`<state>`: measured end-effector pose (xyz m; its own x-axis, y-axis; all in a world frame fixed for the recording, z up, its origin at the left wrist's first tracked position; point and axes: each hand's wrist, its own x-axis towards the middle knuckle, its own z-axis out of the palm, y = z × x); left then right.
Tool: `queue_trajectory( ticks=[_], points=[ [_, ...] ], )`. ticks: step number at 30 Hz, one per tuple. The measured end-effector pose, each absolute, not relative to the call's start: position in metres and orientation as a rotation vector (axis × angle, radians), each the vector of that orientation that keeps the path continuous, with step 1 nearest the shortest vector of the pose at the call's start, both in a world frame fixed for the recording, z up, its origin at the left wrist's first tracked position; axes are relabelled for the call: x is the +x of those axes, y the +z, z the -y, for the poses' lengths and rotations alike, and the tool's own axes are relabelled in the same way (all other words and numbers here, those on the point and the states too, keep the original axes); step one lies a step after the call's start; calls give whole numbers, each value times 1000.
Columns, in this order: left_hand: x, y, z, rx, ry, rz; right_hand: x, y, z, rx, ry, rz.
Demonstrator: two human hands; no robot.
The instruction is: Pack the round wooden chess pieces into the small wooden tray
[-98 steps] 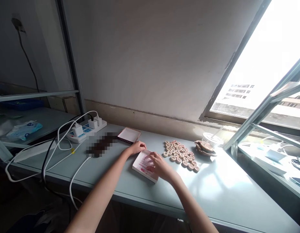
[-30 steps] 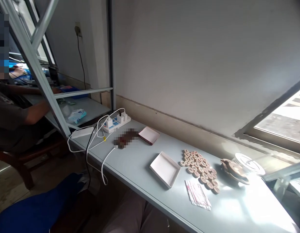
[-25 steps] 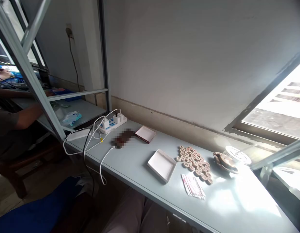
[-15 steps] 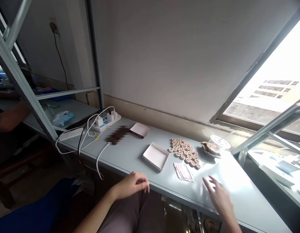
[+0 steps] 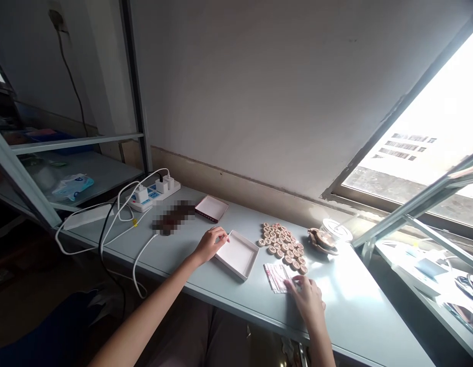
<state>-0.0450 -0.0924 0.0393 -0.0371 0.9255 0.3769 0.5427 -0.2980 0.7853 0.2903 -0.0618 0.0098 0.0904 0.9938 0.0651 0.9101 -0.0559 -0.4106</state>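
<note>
My left hand (image 5: 211,244) is over the left corner of an open white box tray (image 5: 241,255), its fingers loosely bent and apart, with nothing visible in them. Whether it touches the rim I cannot tell. At the right, my right hand (image 5: 308,299) reaches over the right end of a flat, folded white sheet with red markings (image 5: 275,278). Its thumb and forefinger are apart at the sheet's edge, which they partly cover. Just behind the sheet, several round wooden xiangqi pieces (image 5: 284,243) lie in a loose cluster, characters facing up.
Behind the tray sits a second shallow box part (image 5: 212,208) with a dark red side. A power strip (image 5: 154,193) with white cables stands at the left, near a pixelated dark object (image 5: 173,219). A brown carved ornament (image 5: 322,241) and a clear plastic container (image 5: 337,229) stand at the right.
My left hand has risen from the desk's front edge to the tray. My right hand has moved left onto the folded sheet. The view has turned slightly right.
</note>
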Motion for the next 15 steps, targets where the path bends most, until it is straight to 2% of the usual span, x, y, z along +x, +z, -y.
queue_trajectory(
  ticks=[3, 8, 12, 15],
  points=[
    [-42, 39, 80, 1935, 1262, -1522, 284, 14, 64, -1868, 478, 1927],
    [-33, 65, 85, 1897, 1284, -1424, 264, 47, 66, -1315, 903, 1891],
    [-24, 71, 146, 1584, 1288, -1269, 226, 69, 53, -1110, 925, 2019],
    [-24, 30, 227, 1254, 1184, -1090, 192, 65, 37, -1106, 882, 2192]
  ],
)
